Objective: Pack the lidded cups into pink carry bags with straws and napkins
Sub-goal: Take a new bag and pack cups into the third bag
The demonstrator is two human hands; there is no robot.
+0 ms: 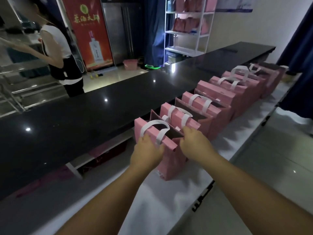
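Fingers of the right hand pinching the far rim, left hand curled over the near rim of the nearest pink bag, lower centre of frame, mouth spread. Risk: tipping the light bag into its neighbours through uneven pulling. Roughly seven bags in a row toward upper right; no cups, straws or napkins visible.

Row of upright open pink carry bags w/ white handles on white shelf.
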